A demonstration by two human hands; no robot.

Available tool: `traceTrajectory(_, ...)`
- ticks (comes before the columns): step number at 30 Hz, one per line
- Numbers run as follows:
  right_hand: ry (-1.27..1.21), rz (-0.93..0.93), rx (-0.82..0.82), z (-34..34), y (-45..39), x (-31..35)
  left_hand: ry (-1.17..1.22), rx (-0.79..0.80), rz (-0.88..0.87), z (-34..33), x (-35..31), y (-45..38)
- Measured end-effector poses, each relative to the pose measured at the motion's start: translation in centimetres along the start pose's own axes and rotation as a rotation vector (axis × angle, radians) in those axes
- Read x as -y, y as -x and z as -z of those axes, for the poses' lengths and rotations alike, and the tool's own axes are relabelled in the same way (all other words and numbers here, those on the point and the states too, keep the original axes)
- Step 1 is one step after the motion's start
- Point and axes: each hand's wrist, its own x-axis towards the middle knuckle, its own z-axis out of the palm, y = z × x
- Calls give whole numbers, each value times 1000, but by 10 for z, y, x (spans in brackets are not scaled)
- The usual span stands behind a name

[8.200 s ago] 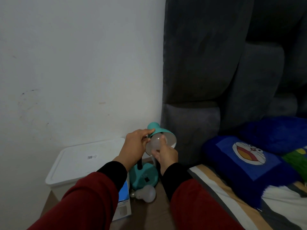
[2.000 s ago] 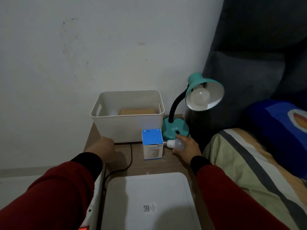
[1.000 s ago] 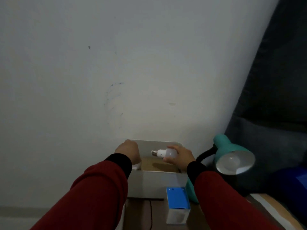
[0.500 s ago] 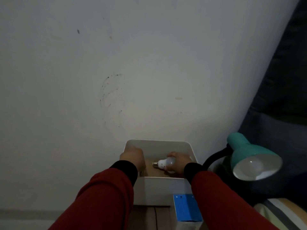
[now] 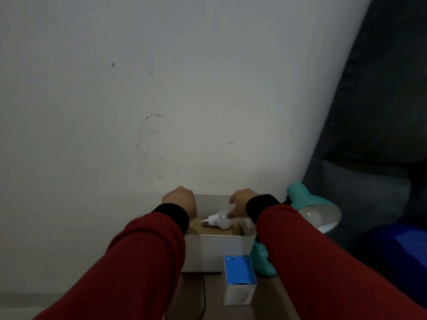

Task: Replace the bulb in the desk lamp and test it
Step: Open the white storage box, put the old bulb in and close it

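Old bulb [image 5: 219,222] in white bin [image 5: 215,252]

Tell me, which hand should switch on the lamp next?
Probably the right hand: it is beside the teal lamp, just touching the old bulb in the white box. The left hand is farther away.

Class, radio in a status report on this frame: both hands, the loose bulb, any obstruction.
Left hand on bin rim, grip unclear. Right hand touching loose bulb, lying inside bin. Lamp has bulb fitted, unlit. Nothing obstructing.
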Motion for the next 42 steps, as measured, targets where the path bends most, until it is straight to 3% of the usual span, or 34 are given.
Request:
traceTrajectory(7, 2, -35, -84, 22, 77, -8, 9, -84, -25, 33, -3, 66)
traceTrajectory(13, 3, -68, -119, 0, 150, -23, 45, -86, -26, 29, 0, 135)
traceTrajectory(23, -69, -104, -31, -128, 238, -37, 86, 122, -35, -93, 1, 232)
traceTrajectory(28, -251, -139, 118, -212, 254, -49, 193, 283, 1, -169, -8, 266)
traceTrajectory(35, -300, -170, 166, -278, 257, -52, 305, 310, 86, -217, -13, 286)
traceTrajectory(42, -297, -204, 112, -278, 250, -54, 289, 258, 88, -217, -13, 279)
